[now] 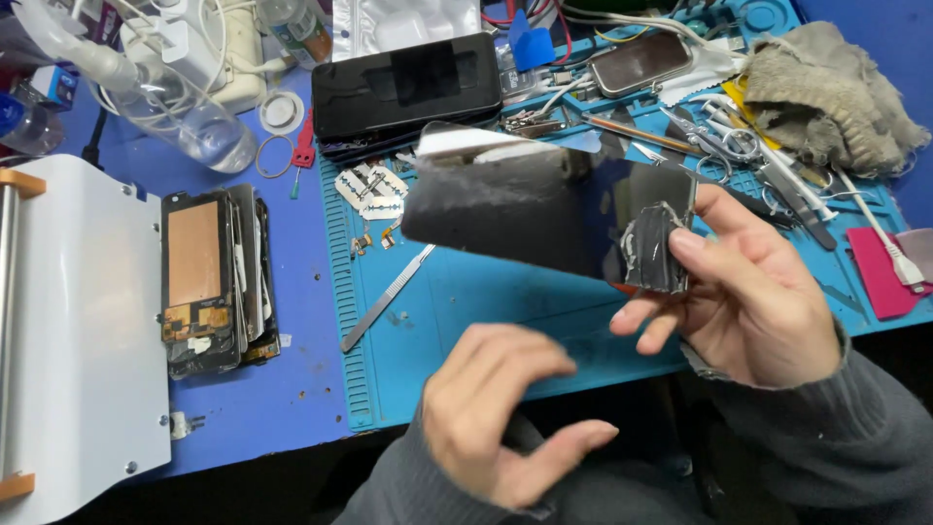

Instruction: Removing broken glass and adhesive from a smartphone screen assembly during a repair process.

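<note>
The right hand (748,292), in a grey sleeve, is raised with thumb on top and fingers curled beneath in a pinching grip, while the left hand (501,413) hovers lower, empty, fingers loosely curled, thumb outstretched, slightly blurred.

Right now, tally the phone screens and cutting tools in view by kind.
Dark screen panel held in the right hand: 1
Stack of dark screens lying on the mat: 1
Stack of stripped screens on the blue table: 1
Scalpel on the mat: 1
Razor blades: 2
Total: 6
The left hand holds nothing.
</note>
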